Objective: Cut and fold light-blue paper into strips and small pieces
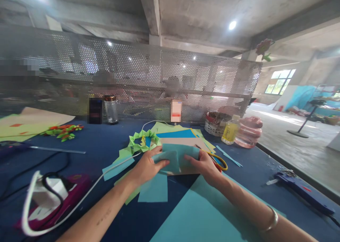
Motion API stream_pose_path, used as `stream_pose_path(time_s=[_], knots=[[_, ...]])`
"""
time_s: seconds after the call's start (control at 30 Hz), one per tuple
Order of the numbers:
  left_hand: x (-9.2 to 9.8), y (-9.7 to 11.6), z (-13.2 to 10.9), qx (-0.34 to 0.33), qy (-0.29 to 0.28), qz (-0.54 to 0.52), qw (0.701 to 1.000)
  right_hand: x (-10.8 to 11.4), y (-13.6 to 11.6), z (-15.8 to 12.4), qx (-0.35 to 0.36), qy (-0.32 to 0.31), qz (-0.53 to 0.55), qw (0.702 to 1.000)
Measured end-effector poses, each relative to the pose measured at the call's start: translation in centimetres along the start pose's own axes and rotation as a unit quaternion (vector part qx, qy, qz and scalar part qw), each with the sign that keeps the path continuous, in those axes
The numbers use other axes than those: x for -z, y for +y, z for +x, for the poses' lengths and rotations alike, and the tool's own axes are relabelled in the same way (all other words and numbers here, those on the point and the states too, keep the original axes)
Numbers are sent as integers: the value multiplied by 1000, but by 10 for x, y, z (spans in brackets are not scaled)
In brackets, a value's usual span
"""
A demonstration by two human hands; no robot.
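Between my two hands is a piece of blue paper (183, 153), bent along a crease near its middle. My left hand (155, 161) pinches its left end, thumb in front. At the other end my right hand (205, 164) has a thumb and fingers closed on the paper. Yellow-handled scissors (219, 160) lie just beside my right hand, partly hidden by it. Behind my left hand rests a green folded-paper ring (135, 141). Smaller blue paper pieces (153, 189) lie under my left wrist, and a large blue sheet (196, 213) spreads below my right forearm.
At left are a magenta power strip (79, 185) with a white cable and red-green paper pieces (65, 130). A glass bottle (111, 109), a round basket (215, 123), a yellow-labelled bottle (230, 130) and a pink jug (249, 132) stand behind. A blue glue gun (305, 190) lies right.
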State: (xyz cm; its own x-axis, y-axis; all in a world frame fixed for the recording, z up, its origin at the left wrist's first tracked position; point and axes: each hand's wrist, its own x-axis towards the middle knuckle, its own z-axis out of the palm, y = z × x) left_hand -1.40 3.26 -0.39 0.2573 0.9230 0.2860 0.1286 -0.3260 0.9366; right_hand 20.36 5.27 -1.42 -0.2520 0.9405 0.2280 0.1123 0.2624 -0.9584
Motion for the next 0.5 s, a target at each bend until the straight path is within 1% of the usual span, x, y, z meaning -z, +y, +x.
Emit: stream_pose_path(time_s=[0.13,0.23,0.3,0.37,0.5], knots=[[-4,2,-2,2,-13,-29,999,-2,-7,-5,4,-24,-4,1000],[-4,3,-1,-19,-45,-14,999,-4,-5,-5,-7,-13,-5,1000],[-4,2,-1,-39,-57,7,998,-4,-2,-5,-13,-4,0,1000],[-4,0,0,-51,-59,18,997,-5,0,-4,-11,-2,1,1000],[-5,-3,1,-50,-43,29,997,-6,-1,-4,2,-11,-3,1000]])
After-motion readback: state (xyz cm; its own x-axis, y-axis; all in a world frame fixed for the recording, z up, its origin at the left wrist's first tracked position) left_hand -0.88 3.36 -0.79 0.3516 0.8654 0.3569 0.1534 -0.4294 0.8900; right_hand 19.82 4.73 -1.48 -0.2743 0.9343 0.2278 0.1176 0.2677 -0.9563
